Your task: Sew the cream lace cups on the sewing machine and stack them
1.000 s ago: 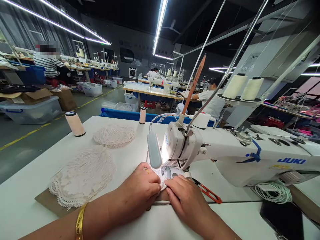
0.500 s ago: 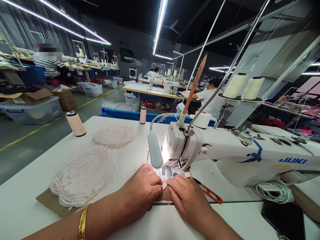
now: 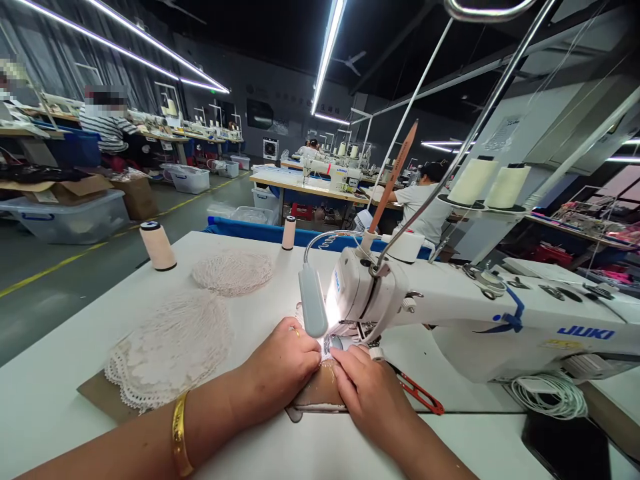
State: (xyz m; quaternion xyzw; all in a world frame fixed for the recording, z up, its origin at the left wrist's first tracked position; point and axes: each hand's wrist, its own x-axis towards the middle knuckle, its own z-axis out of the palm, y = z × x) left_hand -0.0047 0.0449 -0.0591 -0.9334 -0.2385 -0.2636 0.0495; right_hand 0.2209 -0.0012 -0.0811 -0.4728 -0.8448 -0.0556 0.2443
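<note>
My left hand [image 3: 280,363], with a gold ring and a bangle, has its fingers curled closed on the left edge of the white lace [image 3: 327,360]. On the lace's right side, my right hand [image 3: 373,390] is closed, its thumb and fingers pinching the edge. Below the lace a brown flat piece [image 3: 323,387] shows between the hands. Just ahead is the lit needle area of a white sewing machine [image 3: 440,293], partly hidden by a grey lamp [image 3: 313,300] and my fingers.
Two piles of lace pieces [image 3: 170,347] [image 3: 233,272] lie at left, the nearer on brown board. Thread cones [image 3: 158,247] [image 3: 289,233] stand behind. Orange-handled snips [image 3: 420,393] and a coiled white cable [image 3: 547,395] lie at right. Other people sit at machines further off.
Both hands have moved slightly forward, towards the needle area, with the lace. More of the brown piece shows between them. The whole view has shifted a little.
</note>
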